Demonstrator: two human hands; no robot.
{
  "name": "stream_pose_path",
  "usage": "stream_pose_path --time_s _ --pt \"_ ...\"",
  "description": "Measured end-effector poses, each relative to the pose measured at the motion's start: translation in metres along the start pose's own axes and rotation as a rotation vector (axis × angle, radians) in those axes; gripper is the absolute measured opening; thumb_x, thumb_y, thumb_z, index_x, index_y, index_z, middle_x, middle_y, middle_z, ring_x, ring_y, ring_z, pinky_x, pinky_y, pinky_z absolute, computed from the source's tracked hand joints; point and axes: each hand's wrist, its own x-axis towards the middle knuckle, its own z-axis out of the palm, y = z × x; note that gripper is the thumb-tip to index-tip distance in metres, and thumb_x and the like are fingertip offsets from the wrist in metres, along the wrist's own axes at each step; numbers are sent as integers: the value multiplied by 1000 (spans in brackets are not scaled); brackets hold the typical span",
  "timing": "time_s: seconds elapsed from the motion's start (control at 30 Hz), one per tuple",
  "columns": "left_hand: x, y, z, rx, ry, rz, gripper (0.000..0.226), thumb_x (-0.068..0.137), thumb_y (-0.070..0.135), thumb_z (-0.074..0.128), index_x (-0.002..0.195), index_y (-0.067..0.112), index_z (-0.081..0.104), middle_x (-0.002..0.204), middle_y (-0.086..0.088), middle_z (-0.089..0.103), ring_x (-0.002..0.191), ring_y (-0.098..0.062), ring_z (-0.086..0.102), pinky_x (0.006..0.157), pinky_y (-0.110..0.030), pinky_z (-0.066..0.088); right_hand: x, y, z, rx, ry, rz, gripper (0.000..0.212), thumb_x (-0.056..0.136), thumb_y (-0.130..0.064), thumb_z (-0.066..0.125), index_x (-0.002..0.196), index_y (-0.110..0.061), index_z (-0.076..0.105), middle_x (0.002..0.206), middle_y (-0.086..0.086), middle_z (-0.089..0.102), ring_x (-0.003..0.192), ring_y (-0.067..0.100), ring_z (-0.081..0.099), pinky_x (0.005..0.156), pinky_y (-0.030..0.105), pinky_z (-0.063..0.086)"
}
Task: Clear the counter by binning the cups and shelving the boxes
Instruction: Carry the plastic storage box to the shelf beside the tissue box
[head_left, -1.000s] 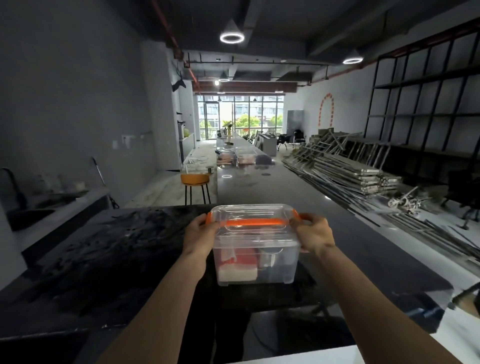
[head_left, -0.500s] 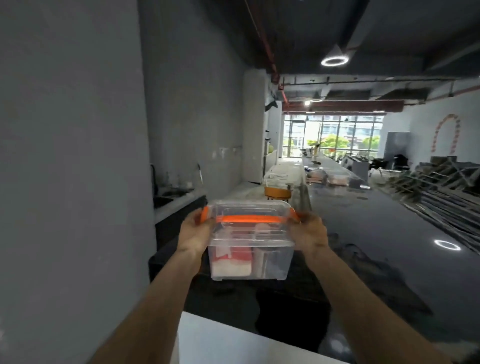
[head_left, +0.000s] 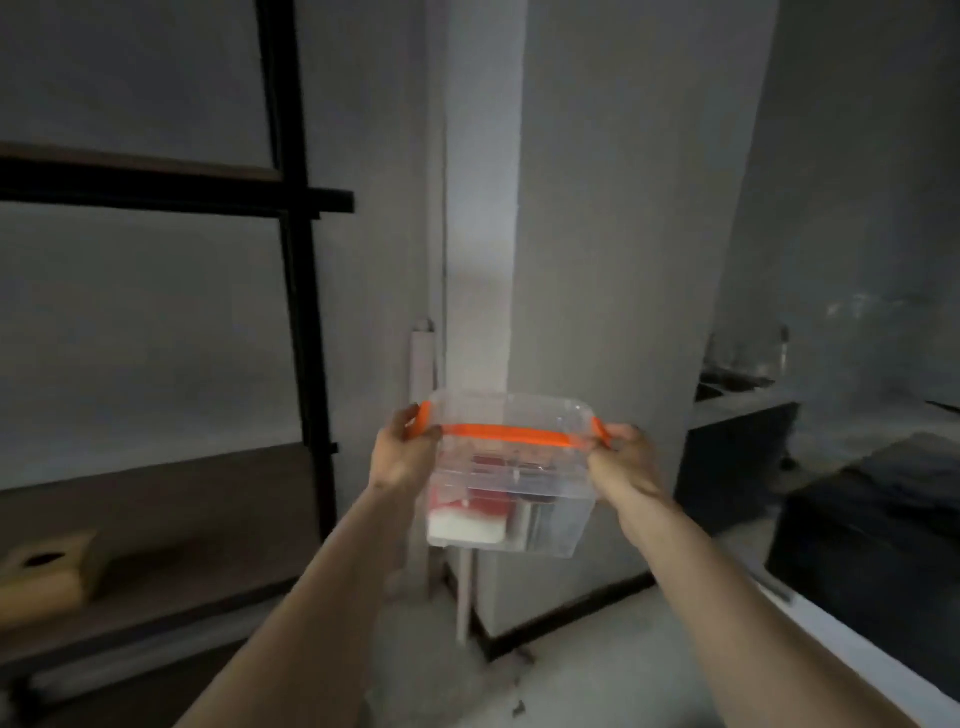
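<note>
I hold a clear plastic box (head_left: 511, 499) with an orange handle and orange side clips in mid-air in front of me. Red and white items show through its walls. My left hand (head_left: 402, 454) grips its left end and my right hand (head_left: 626, 462) grips its right end. To my left stands a black metal shelf unit (head_left: 298, 260) with brown wooden boards; the box is to the right of it, level with the space above the lower board (head_left: 208, 499).
A tan cardboard box (head_left: 49, 569) with a round hole lies on the lower shelf board at far left. A grey pillar (head_left: 597, 260) rises behind the plastic box. A dark counter (head_left: 883, 530) stands at right, with a sink area (head_left: 743, 395) behind it.
My view has swung left from the long dark counter to the shelf unit and pillar. The plastic box stays gripped in both hands, carried away from the counter.
</note>
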Motion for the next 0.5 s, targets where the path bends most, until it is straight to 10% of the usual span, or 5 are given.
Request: stream_pose_path --time_s 0.23,0.5 --pt "-2 -11 -182 16 295 -32 50 94 15 65 142 15 51 108 1 68 89 -14 67 74 -29 53 -71 -62 167 63 -297 -64 18 85 -42 67 96 -29 62 93 6 73 86 30 71 82 41 58" --pt "11 -26 -281 123 509 -58 54 94 12 64 145 14 49 134 -9 63 119 -29 62 103 -44 50 -94 -96 282 66 -516 -216 12 98 -34 58 102 -23 56 82 -4 58 69 15 58 55 27 43"
